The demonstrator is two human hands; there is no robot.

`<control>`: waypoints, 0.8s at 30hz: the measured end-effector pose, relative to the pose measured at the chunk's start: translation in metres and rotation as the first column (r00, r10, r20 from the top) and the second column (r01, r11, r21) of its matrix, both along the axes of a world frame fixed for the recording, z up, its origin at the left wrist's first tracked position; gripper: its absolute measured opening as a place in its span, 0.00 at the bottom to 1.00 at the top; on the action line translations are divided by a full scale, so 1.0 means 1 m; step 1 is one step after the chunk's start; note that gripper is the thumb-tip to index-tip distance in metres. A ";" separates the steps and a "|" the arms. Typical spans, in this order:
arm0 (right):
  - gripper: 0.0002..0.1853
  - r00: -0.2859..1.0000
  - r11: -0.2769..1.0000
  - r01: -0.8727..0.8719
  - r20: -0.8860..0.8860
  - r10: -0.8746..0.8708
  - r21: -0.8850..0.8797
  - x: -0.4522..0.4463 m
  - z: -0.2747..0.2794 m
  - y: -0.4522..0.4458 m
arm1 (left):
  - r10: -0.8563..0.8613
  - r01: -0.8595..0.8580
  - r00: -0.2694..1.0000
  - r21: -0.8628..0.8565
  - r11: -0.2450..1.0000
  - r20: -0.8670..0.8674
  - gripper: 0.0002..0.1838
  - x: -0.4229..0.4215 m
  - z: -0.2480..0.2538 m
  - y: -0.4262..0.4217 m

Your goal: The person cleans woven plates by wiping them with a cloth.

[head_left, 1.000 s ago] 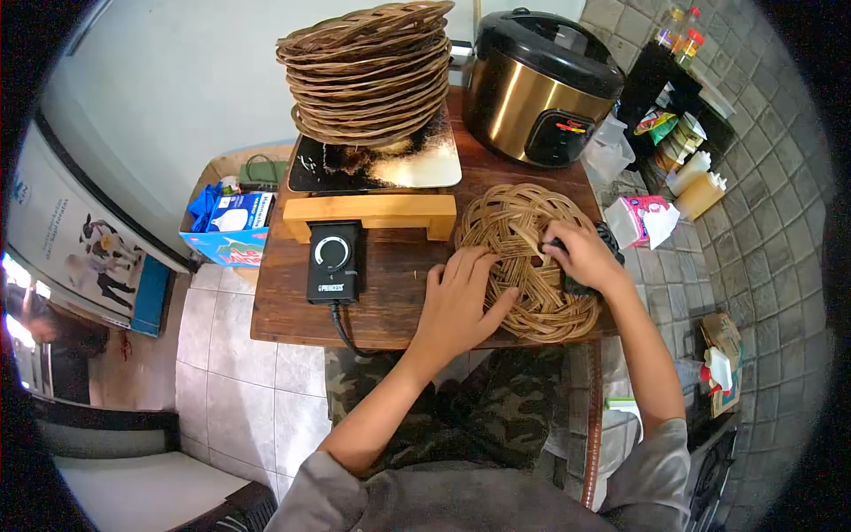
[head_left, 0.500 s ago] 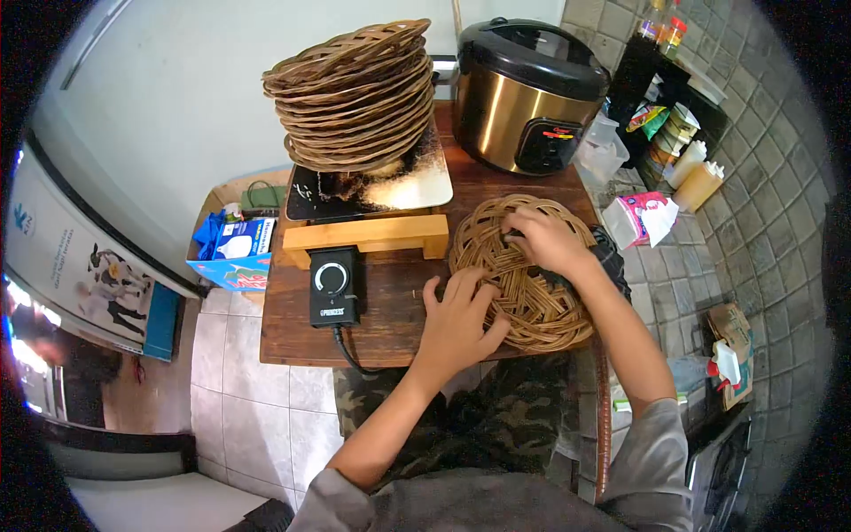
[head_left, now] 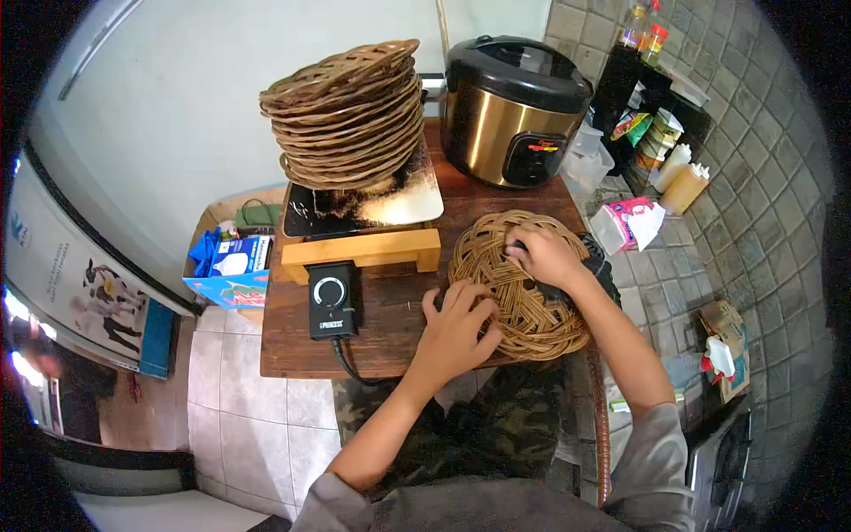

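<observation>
A round woven wicker plate lies on the right part of the dark wooden table. My left hand rests at its left edge, fingers spread and slightly curled. Over the plate's upper right part is my right hand, its fingers closed around a small dark object, mostly hidden, which looks like cloth. More black material shows beside the plate's right edge, partly behind my right forearm.
Several wicker plates are stacked on a glossy hot plate behind a wooden stand. A dial controller, a rice cooker, a tissue pack and sauce bottles stand around. A box is at left.
The camera view has shifted, so the table sits lower in it. My right hand moved from the plate's right-centre to its upper part. My left hand stays at the left edge.
</observation>
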State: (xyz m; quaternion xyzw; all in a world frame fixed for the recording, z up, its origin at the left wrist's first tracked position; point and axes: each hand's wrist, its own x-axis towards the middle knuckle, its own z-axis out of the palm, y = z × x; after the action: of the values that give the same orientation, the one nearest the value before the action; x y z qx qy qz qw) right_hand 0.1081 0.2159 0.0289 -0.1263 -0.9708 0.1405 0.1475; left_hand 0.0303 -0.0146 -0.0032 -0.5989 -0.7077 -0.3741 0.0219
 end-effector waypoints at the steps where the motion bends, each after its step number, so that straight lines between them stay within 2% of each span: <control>1: 0.10 1.000 1.000 -0.002 -0.011 0.002 0.000 -0.007 -0.002 0.002 | 0.014 -0.014 1.000 0.000 1.000 -0.004 0.12 0.001 -0.001 0.000; 4: 0.10 0.998 0.995 0.010 0.057 -0.015 0.096 -0.018 -0.001 -0.002 | 0.072 -0.071 0.997 0.018 0.997 -0.029 0.12 0.006 0.000 0.001; 7: 0.11 0.993 0.995 0.056 0.103 -0.064 0.084 0.001 0.013 -0.008 | 0.122 -0.121 0.992 0.037 0.992 -0.035 0.12 0.007 -0.002 0.002; 8: 0.12 0.946 0.987 0.134 0.285 -0.156 0.093 0.008 0.022 -0.006 | 0.133 -0.132 0.990 0.032 0.991 -0.042 0.12 0.008 -0.003 0.002; 13: 0.12 0.922 0.983 0.150 0.346 -0.177 0.103 0.063 0.035 -0.017 | 0.086 -0.086 0.996 0.018 0.996 -0.031 0.12 0.008 -0.004 0.004; 20: 0.10 0.947 0.997 0.049 0.315 -0.067 0.063 0.089 0.040 -0.030 | 0.036 -0.035 0.999 0.035 0.999 -0.029 0.11 0.008 -0.001 0.004; 23: 0.10 0.952 0.991 0.110 0.280 -0.125 0.071 0.084 0.026 -0.006 | 0.019 -0.018 0.999 0.034 0.999 -0.033 0.11 0.006 -0.001 0.003; 24: 0.09 0.965 0.980 0.174 0.183 -0.189 0.098 0.080 0.020 0.004 | 0.014 -0.013 0.999 0.031 0.999 -0.039 0.11 0.007 -0.001 0.003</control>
State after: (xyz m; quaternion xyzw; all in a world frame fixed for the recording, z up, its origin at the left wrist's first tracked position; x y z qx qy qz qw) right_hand 0.1884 0.2196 0.0492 -0.2216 -0.9697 0.0742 0.0708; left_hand 0.0369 -0.0114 -0.0045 -0.6010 -0.7053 -0.3730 0.0477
